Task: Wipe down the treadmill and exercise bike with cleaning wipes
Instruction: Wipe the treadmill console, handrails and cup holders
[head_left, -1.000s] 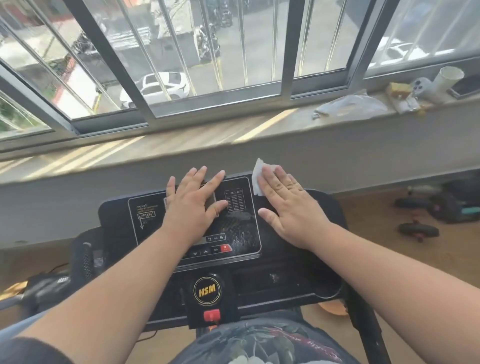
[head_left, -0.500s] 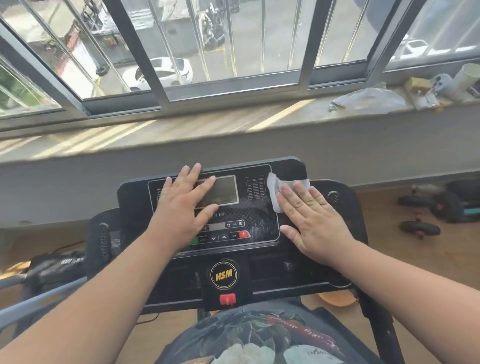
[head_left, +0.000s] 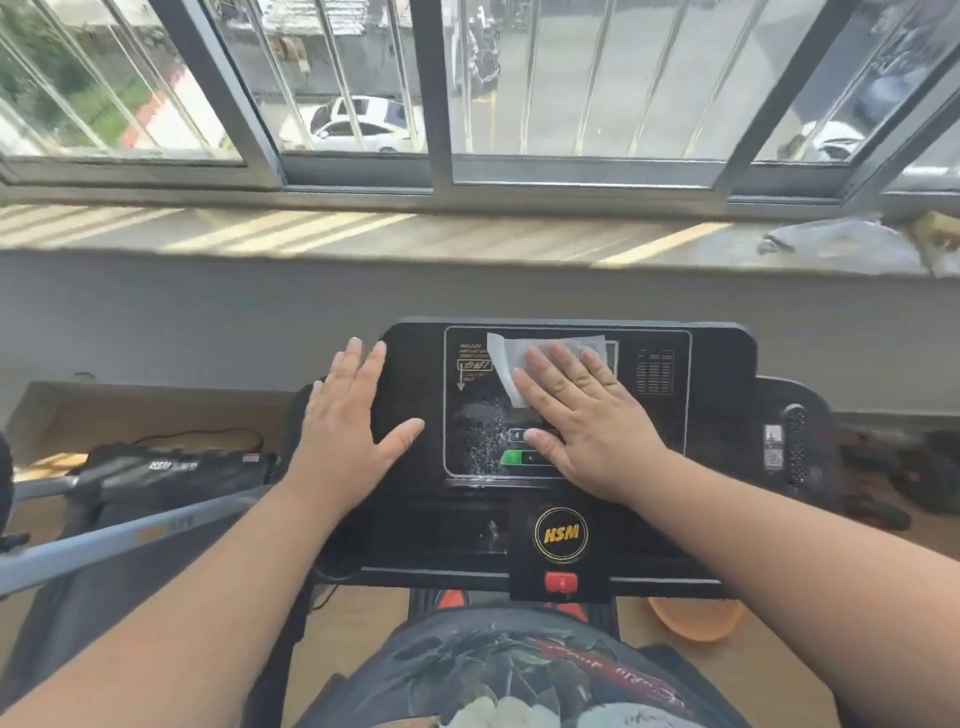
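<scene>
While left hand (head_left: 347, 435) lies flat, right hand (head_left: 587, 415) presses wipe (head_left: 524, 353) onto console (head_left: 717, 364).

Both forearms are stretched forward toward the treadmill console (head_left: 727, 364). The left hand (head_left: 348, 436) is laid flat on the left part of the console, fingers straight and held together, thumb spread to the right. The right hand (head_left: 587, 421) is pressed flat on the console's middle, fingers straight, slightly spread.

black treadmill console (head_left: 717, 395), white wipe (head_left: 506, 364), green button (head_left: 511, 458), yellow HSM logo (head_left: 561, 534), red safety key (head_left: 561, 582), orange dish (head_left: 696, 621)
</scene>
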